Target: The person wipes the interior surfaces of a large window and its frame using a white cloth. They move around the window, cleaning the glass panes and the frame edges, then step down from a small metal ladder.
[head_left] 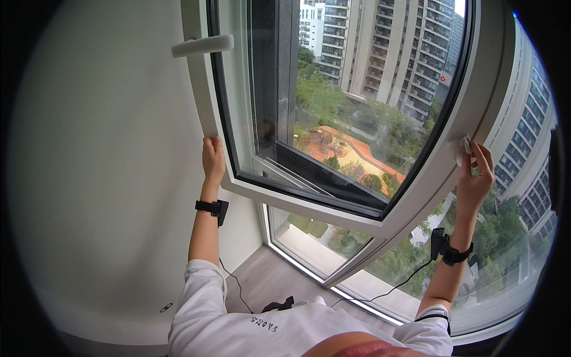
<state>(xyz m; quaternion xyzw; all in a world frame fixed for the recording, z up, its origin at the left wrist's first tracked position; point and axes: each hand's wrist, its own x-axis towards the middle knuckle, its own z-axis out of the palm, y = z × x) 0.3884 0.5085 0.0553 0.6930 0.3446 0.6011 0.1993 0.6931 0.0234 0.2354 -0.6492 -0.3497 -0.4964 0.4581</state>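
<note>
A window sash with a pale frame (428, 178) stands swung open into the room, its lever handle (203, 46) high on the left side. My left hand (214, 159) grips the outer edge of the sash, below that handle. On the right, my right hand (477, 172) pinches a crumpled white wipe or tissue (465, 145) between thumb and fingers, against the frame on the hinge side. The sash's glass pane (357, 111) lies between my hands. Each wrist wears a black strap with a small device.
A plain wall (111, 156) runs along the left. Below the sash are fixed lower panes (316, 236) and a wood-look floor (250, 267). A large fixed pane (499, 241) is at the right. Thin black cables (392, 290) run from the wrist devices towards my body.
</note>
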